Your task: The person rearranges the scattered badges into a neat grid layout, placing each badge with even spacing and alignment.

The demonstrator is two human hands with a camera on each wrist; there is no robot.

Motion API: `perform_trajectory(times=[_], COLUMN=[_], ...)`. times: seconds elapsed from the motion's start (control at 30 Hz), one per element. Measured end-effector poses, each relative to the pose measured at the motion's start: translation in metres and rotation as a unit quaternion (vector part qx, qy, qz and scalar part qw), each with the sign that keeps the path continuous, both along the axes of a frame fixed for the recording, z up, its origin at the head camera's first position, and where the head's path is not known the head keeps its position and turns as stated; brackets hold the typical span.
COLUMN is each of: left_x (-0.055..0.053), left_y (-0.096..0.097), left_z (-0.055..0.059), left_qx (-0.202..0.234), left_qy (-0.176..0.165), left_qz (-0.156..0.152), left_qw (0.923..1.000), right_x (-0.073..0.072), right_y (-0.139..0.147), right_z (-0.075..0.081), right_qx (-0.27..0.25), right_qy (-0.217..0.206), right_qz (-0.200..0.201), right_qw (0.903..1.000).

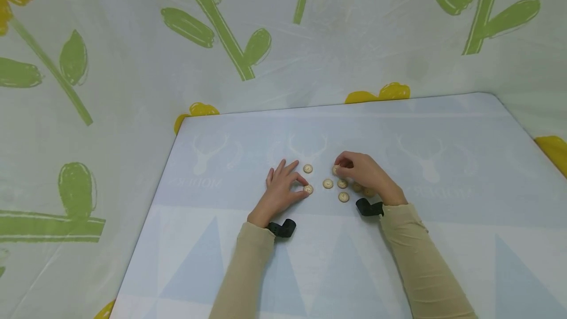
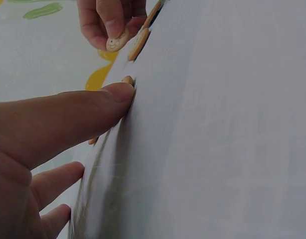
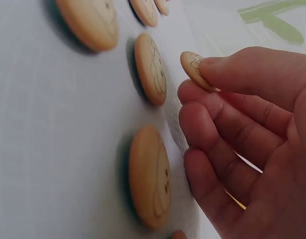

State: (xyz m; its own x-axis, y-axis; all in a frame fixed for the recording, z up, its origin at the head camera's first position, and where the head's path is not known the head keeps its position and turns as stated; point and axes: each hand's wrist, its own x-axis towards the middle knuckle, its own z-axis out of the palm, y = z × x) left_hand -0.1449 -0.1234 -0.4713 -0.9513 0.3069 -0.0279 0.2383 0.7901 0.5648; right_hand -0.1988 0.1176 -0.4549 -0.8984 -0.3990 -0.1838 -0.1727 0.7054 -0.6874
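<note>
Round tan wooden discs with drawn lines and small dark dots lie on the table. My left hand (image 1: 280, 190) has its thumb and index finger at the edges of one wooden disc (image 1: 308, 189), with the other fingers spread. In the left wrist view the left thumb mostly covers that disc. My right hand (image 1: 363, 171) pinches another disc (image 3: 194, 69) between thumb and fingertips, raised above the table in the right wrist view. Near the right hand lie more discs, among them one (image 1: 342, 183) under its fingers and one (image 1: 343, 197) closer to me.
A single disc (image 1: 307, 168) lies beyond the left hand, and another disc (image 1: 328, 184) sits between the hands. The pale blue patterned table (image 1: 345, 270) reaches back to a leaf-printed cloth (image 1: 310, 63). Each wrist carries a black camera (image 1: 283, 228).
</note>
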Motion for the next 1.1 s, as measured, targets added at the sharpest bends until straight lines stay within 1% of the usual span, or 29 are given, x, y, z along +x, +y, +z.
perform_trajectory(times=[0.33,0.43,0.67,0.9,1.1], left_x=[0.0,0.0,0.0,0.0,0.0], left_y=[-0.001,-0.001,0.002,0.002,0.0], left_z=[0.0,0.0,-0.001,0.001,0.001], left_qx=[-0.002,-0.007,0.012,0.007,0.004], left_qy=[0.003,0.001,-0.006,-0.007,-0.005], left_qz=[-0.001,0.0,0.003,-0.002,0.001], left_qw=[1.0,1.0,0.9999,0.9999,1.0], right_x=[-0.005,-0.006,-0.006,-0.009,-0.015], right_y=[0.004,0.003,0.005,0.003,0.0], right_z=[-0.004,-0.005,-0.004,-0.003,0.001], right_qx=[-0.015,-0.024,-0.039,-0.044,-0.035], right_qy=[0.007,0.002,-0.017,-0.033,-0.062], right_qz=[-0.01,-0.017,-0.037,-0.048,-0.049], right_qw=[0.9998,0.9996,0.9984,0.9973,0.9963])
